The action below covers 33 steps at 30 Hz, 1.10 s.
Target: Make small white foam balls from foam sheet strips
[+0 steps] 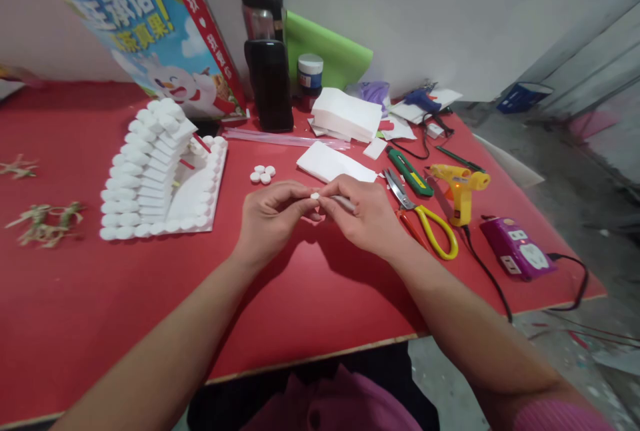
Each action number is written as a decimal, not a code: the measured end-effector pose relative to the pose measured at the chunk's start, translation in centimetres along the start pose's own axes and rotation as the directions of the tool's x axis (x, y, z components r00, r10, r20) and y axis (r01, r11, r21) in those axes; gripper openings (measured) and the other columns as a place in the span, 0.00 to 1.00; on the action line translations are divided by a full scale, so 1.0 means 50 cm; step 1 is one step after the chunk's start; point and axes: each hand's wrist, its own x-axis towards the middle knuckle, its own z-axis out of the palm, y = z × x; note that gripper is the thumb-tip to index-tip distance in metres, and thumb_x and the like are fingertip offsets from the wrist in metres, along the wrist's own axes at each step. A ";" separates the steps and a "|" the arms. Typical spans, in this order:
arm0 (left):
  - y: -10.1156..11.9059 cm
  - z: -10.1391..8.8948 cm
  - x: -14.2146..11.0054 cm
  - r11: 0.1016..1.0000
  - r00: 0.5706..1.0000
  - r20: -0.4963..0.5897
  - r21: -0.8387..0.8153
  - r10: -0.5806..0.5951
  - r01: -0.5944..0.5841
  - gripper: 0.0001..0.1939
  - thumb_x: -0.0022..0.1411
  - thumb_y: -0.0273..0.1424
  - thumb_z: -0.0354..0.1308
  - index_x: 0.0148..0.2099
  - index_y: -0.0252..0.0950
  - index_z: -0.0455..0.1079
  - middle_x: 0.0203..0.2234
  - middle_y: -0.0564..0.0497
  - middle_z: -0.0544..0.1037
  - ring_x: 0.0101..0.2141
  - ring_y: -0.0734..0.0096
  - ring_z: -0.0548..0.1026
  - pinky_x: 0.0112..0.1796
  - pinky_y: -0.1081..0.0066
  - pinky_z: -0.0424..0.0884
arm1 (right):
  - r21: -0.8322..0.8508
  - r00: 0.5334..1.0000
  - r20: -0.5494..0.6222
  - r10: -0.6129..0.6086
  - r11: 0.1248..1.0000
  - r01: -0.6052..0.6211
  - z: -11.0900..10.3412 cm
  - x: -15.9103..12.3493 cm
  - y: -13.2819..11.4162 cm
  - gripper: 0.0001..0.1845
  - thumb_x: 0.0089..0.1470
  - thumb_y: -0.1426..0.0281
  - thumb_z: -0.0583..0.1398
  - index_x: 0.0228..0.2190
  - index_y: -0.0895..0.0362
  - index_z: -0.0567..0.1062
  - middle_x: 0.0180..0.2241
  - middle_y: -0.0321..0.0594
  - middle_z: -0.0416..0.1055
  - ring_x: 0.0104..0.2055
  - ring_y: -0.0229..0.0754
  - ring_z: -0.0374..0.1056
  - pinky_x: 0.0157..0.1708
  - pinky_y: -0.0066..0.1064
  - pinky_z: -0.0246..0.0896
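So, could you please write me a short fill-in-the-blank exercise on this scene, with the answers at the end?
1. The small piece at the fingertips of the left hand and the right hand is coloured ____.
2. The number of white discs grouped just beyond the left hand is ____.
3. The scissors lie nearer the ____ hand.
4. The glue gun nearest the purple power box is coloured ____.

Missing words: white; four; right; yellow.

Beyond your left hand [275,214], off to its left, the printed carton [150,31] reads "承诺" in white and "真果!" in yellow. White characters and a heart on its red edge [200,18] are too slanted to read surely. Labels on the white-lidded jar [310,74] beyond your hands and the purple socket box [517,251] right of your right hand [367,214] are too small.
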 end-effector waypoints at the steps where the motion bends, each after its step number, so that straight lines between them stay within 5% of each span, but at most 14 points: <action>1: -0.002 -0.002 0.002 0.999 0.999 0.010 -0.007 -0.032 0.032 0.04 0.58 0.30 0.72 0.33 0.35 0.81 0.26 0.51 0.83 0.26 0.68 0.82 0.31 0.71 0.81 | 0.002 1.000 0.002 0.026 1.000 -0.026 0.000 0.002 0.001 0.06 0.64 0.69 0.61 0.35 0.55 0.78 0.29 0.37 0.80 0.31 0.40 0.74 0.34 0.32 0.63; 5: -0.010 -0.015 0.013 0.978 0.975 0.078 0.019 -0.208 0.207 0.11 0.62 0.37 0.69 0.42 0.35 0.78 0.18 0.52 0.79 0.16 0.68 0.76 0.17 0.73 0.72 | 0.215 0.952 0.115 0.282 0.929 -0.301 -0.008 0.014 0.009 0.12 0.63 0.60 0.65 0.35 0.55 0.78 0.32 0.40 0.81 0.32 0.43 0.77 0.35 0.34 0.69; 10: -0.009 -0.025 0.021 0.970 0.964 0.118 0.075 -0.238 0.231 0.10 0.66 0.38 0.64 0.43 0.36 0.73 0.12 0.57 0.72 0.11 0.74 0.68 0.14 0.77 0.63 | 0.581 0.793 0.336 0.508 0.551 -0.599 -0.029 0.035 0.035 0.28 0.63 0.43 0.60 0.36 0.57 0.77 0.30 0.47 0.81 0.30 0.49 0.80 0.32 0.40 0.78; 14: -0.007 -0.022 0.020 0.974 0.968 0.131 0.093 -0.216 0.205 0.07 0.67 0.35 0.63 0.41 0.37 0.73 0.13 0.59 0.69 0.13 0.77 0.64 0.17 0.76 0.63 | 0.642 0.678 0.548 0.489 0.274 -0.716 -0.026 0.042 0.051 0.33 0.68 0.42 0.51 0.40 0.59 0.76 0.34 0.53 0.82 0.33 0.51 0.81 0.35 0.45 0.81; 17: -0.007 -0.021 0.020 0.980 0.973 0.126 0.073 -0.194 0.186 0.08 0.65 0.36 0.65 0.40 0.38 0.74 0.15 0.58 0.71 0.15 0.77 0.66 0.20 0.74 0.65 | 0.639 0.644 0.665 0.377 0.158 -0.753 -0.013 0.037 0.054 0.28 0.70 0.48 0.54 0.42 0.60 0.77 0.34 0.50 0.81 0.34 0.48 0.80 0.38 0.46 0.81; 23: -0.006 -0.019 0.022 0.980 0.973 0.121 0.050 -0.199 0.194 0.08 0.62 0.37 0.67 0.38 0.38 0.75 0.21 0.54 0.77 0.20 0.73 0.70 0.25 0.71 0.69 | 0.687 0.688 0.634 0.352 0.151 -0.711 -0.008 0.027 0.046 0.17 0.56 0.61 0.73 0.39 0.59 0.80 0.30 0.38 0.75 0.30 0.38 0.70 0.37 0.43 0.83; 30: -0.007 -0.019 0.019 0.979 0.971 0.133 0.065 -0.199 0.192 0.11 0.62 0.39 0.69 0.38 0.37 0.76 0.20 0.55 0.75 0.18 0.75 0.68 0.24 0.71 0.66 | 0.670 0.688 0.664 0.294 0.174 -0.721 -0.011 0.030 0.040 0.19 0.49 0.63 0.77 0.39 0.60 0.82 0.29 0.34 0.72 0.30 0.35 0.71 0.38 0.39 0.83; 33: -0.006 -0.018 0.017 0.977 0.969 0.132 0.062 -0.210 0.203 0.11 0.62 0.39 0.68 0.38 0.37 0.76 0.19 0.55 0.74 0.17 0.77 0.66 0.21 0.72 0.64 | 0.669 0.713 0.628 0.313 0.250 -0.699 -0.005 0.029 0.045 0.19 0.50 0.65 0.76 0.42 0.58 0.81 0.30 0.34 0.75 0.30 0.37 0.73 0.37 0.39 0.82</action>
